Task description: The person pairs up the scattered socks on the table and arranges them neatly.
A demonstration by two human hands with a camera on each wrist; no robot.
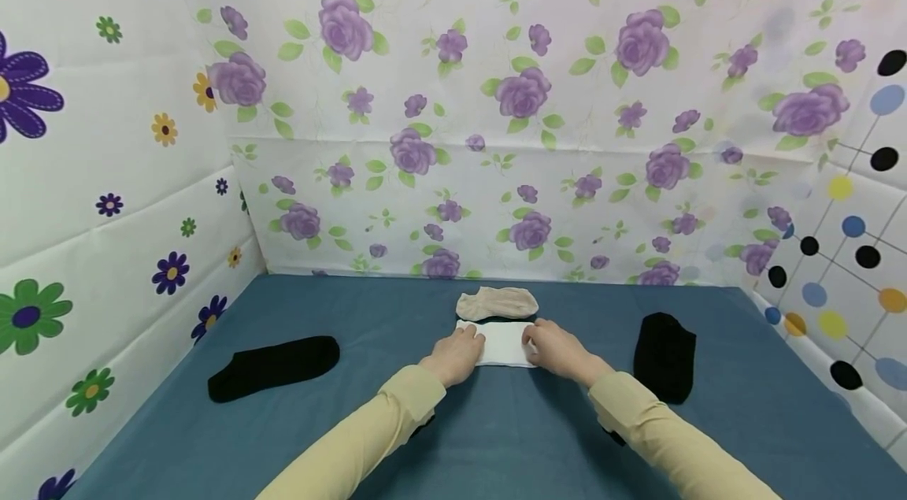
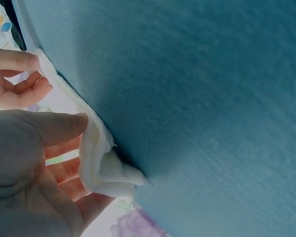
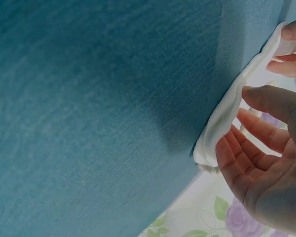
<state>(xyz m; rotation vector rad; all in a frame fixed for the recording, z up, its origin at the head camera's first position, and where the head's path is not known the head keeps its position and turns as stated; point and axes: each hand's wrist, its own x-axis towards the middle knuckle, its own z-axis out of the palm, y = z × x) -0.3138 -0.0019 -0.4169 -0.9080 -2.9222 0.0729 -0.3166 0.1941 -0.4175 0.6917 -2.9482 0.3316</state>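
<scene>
A white sock (image 1: 505, 344), laid flat in a rectangle, lies sideways on the blue cloth in the middle. My left hand (image 1: 455, 354) pinches its left end; in the left wrist view the thumb (image 2: 64, 127) presses the near edge and the fingers bend behind the layered fabric. At the right end my right hand (image 1: 560, 349) pinches the sock, its thumb (image 3: 266, 98) against the near edge and curled fingers on the far side. Just beyond the white sock lies a beige ankle sock (image 1: 498, 303), toe to the right.
A black sock (image 1: 275, 368) lies stretched out on the left of the blue-covered table (image 1: 319, 437). Another black sock (image 1: 664, 358) lies on the right, near the right forearm. Flower-patterned sheets (image 1: 425, 106) hang behind and on the left, a dotted one (image 1: 843, 264) on the right.
</scene>
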